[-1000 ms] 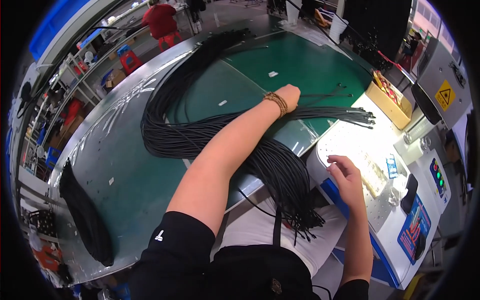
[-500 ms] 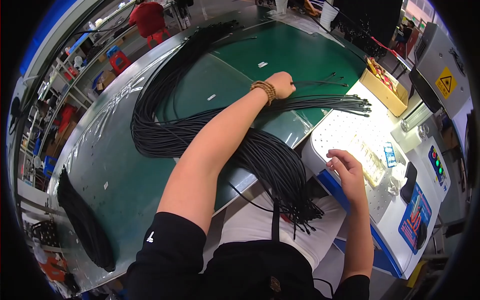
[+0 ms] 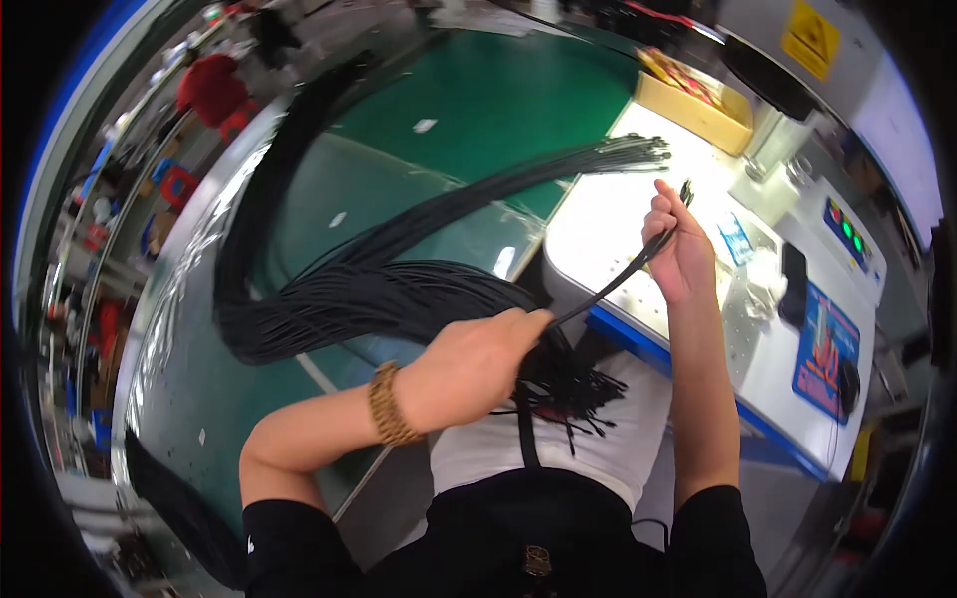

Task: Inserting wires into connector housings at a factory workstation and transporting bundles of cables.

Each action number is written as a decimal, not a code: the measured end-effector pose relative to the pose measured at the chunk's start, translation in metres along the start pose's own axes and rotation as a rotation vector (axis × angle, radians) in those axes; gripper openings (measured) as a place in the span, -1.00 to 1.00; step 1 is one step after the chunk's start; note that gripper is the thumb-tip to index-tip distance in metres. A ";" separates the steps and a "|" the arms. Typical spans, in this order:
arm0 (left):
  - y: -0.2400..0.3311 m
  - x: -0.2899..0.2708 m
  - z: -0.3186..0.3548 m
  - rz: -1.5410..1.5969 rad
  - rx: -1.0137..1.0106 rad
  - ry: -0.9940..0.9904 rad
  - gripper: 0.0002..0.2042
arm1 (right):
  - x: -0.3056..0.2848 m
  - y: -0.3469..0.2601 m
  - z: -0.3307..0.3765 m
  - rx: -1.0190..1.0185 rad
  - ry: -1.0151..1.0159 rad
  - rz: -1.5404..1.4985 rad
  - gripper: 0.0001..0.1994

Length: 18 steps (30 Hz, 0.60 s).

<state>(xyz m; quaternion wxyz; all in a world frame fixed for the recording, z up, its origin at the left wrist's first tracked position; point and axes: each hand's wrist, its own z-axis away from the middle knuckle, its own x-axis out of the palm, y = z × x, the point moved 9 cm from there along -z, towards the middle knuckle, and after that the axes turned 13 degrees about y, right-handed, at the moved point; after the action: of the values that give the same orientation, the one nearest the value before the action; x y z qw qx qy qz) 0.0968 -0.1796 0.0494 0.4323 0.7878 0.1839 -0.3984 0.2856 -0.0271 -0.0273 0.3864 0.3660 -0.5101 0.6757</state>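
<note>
A small bunch of thin black cables (image 3: pixel 610 287) is stretched between my two hands. My right hand (image 3: pixel 681 249), over the white worktop, has its fingers closed round the bunch, and the cable tips stick up past them. My left hand (image 3: pixel 478 364), with a beaded bracelet at the wrist, grips the other part of the bunch above my lap. Beneath and behind it, a thick bundle of black cables (image 3: pixel 379 299) curves across the green table (image 3: pixel 478 90), its near ends hanging over my lap. Another branch of cable ends (image 3: pixel 628 154) reaches onto the worktop.
To the right stands a white machine worktop (image 3: pixel 598 224) with a yellow box (image 3: pixel 698 110), a dark handset-like object (image 3: pixel 793 284), lit green buttons (image 3: pixel 848 229) and a blue mat (image 3: pixel 827 349) with a black mouse (image 3: pixel 847 387). A second black bundle (image 3: pixel 184 508) lies at the table's left.
My left hand has come back from the far cable ends toward my lap. My right hand has risen and now grips the small bunch of cables. The view has shifted.
</note>
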 end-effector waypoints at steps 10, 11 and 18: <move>0.015 0.139 -0.056 1.289 -0.726 -0.307 -0.80 | -0.018 0.008 0.094 -0.008 0.017 0.852 -0.64; 0.014 0.140 -0.063 1.297 -0.667 -0.292 -0.80 | -0.024 -0.007 0.089 -0.103 0.084 0.764 -0.58; 0.000 0.154 -0.071 1.195 -0.733 -0.150 -0.82 | -0.039 -0.063 0.085 -0.312 0.046 0.642 -0.44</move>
<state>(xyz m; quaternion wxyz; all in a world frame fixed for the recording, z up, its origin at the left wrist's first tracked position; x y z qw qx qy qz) 0.2248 -0.1295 -0.0501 0.8262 0.5278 -0.1881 -0.0585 0.3674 -0.1042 -0.0180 0.2168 0.1084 -0.6873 0.6847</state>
